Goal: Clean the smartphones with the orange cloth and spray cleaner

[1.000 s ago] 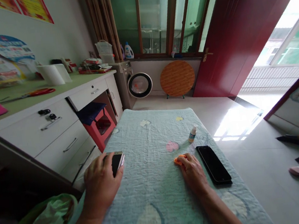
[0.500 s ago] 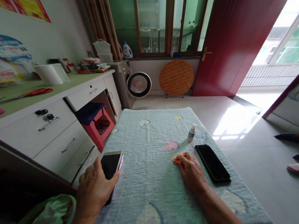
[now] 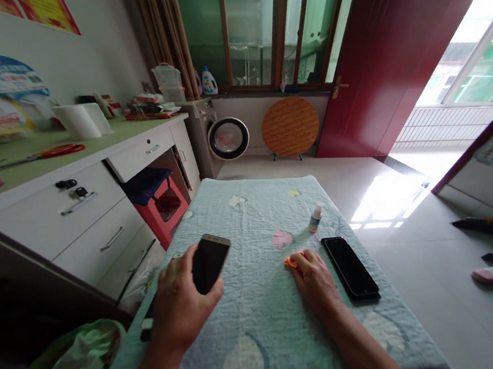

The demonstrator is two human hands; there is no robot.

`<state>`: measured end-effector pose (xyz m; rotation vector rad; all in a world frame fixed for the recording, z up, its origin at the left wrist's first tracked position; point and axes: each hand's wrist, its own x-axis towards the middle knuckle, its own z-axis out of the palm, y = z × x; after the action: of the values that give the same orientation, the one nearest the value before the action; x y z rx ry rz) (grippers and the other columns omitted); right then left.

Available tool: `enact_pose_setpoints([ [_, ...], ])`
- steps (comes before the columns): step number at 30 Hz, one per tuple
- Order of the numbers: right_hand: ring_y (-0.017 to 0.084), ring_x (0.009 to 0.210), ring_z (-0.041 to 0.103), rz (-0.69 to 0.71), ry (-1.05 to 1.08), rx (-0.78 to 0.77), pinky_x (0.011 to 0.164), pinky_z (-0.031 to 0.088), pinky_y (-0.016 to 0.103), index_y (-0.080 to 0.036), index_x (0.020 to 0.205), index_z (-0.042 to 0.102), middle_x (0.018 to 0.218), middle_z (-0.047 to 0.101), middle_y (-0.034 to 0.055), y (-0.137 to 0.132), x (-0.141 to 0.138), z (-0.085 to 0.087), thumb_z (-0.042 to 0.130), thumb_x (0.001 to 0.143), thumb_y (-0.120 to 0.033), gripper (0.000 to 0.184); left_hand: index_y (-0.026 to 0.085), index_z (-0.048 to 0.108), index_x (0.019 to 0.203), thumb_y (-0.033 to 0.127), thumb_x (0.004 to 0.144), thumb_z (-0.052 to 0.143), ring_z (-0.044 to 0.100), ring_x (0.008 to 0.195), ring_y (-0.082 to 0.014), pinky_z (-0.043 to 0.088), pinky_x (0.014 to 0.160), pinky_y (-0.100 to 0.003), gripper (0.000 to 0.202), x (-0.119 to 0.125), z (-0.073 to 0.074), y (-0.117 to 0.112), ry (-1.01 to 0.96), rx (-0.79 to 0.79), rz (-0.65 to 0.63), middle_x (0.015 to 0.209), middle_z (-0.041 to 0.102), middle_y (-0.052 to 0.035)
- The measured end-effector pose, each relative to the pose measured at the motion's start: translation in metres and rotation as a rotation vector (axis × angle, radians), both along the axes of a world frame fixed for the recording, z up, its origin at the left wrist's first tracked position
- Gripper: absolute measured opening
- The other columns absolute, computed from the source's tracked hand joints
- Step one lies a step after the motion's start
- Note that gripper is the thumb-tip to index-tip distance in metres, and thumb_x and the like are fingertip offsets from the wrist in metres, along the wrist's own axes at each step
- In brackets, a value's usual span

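Note:
My left hand [image 3: 178, 309] grips a gold-edged phone [image 3: 210, 262] with a dark screen and holds it tilted above the left part of the light blue quilted cover [image 3: 261, 302]. My right hand [image 3: 314, 281] lies on the cover, its fingers curled over a small orange cloth [image 3: 292, 259]. A black phone [image 3: 351, 267] lies flat just to the right of that hand. Beyond it stands a small spray bottle [image 3: 315, 218]. A dark flat object [image 3: 146, 330] shows at the cover's left edge beside my left wrist.
White drawers under a green countertop [image 3: 72, 194] run along the left, with a red stool [image 3: 163, 203] beneath. A green bag [image 3: 71, 367] sits at the lower left. Ahead are a washing machine [image 3: 222, 136], a round wooden tabletop [image 3: 290, 126] and a red door [image 3: 392, 53].
My left hand has picked the gold-edged phone up off the cover and moved it right and up. My right hand has stayed on the orange cloth.

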<state>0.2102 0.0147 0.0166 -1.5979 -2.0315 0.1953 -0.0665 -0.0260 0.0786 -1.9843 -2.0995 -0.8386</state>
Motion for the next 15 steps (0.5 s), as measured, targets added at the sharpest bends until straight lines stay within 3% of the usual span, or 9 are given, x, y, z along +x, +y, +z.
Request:
enact_pose_setpoints([
  [3,0.021,0.086,0.056,0.001,0.005,-0.020,0.079,0.043,0.031,-0.023,0.088,0.064,0.088,0.060,0.0053,-0.001,0.001,0.000,0.050,0.094,-0.023,0.015,0.016,0.048,0.131,0.038,0.072,0.063,0.057,0.107,-0.0302,0.044,0.097,-0.042,0.065,0.034,-0.011,0.004,-0.165,-0.172,-0.200,0.115,0.061,-0.0110],
  [5,0.021,0.085,0.056,0.000,0.016,-0.030,0.079,0.043,0.030,-0.023,0.089,0.064,0.087,0.059,0.0051,-0.002,0.003,0.000,0.050,0.094,-0.022,0.016,0.017,0.049,0.130,0.034,0.069,0.066,0.058,0.106,-0.0292,0.044,0.096,-0.041,0.066,0.055,-0.020,0.009,-0.191,-0.267,-0.264,0.114,0.062,-0.0099],
  [9,0.020,0.083,0.057,-0.012,0.042,-0.035,0.076,0.042,0.029,-0.023,0.087,0.063,0.086,0.059,0.0041,-0.003,0.006,-0.002,0.049,0.093,-0.022,0.015,0.014,0.052,0.130,0.037,0.069,0.067,0.056,0.103,-0.0315,0.042,0.095,-0.043,0.067,0.083,-0.032,0.020,-0.056,-0.307,-0.234,0.109,0.061,-0.0126],
  [15,0.018,0.080,0.057,-0.011,0.077,-0.040,0.072,0.041,0.027,-0.023,0.085,0.062,0.085,0.059,0.0032,-0.004,0.006,0.000,0.048,0.095,-0.026,0.017,0.009,0.046,0.137,0.039,0.076,0.065,0.054,0.103,-0.0341,0.042,0.093,-0.045,0.070,0.097,-0.038,0.026,0.060,-0.341,-0.135,0.111,0.058,-0.0169],
])
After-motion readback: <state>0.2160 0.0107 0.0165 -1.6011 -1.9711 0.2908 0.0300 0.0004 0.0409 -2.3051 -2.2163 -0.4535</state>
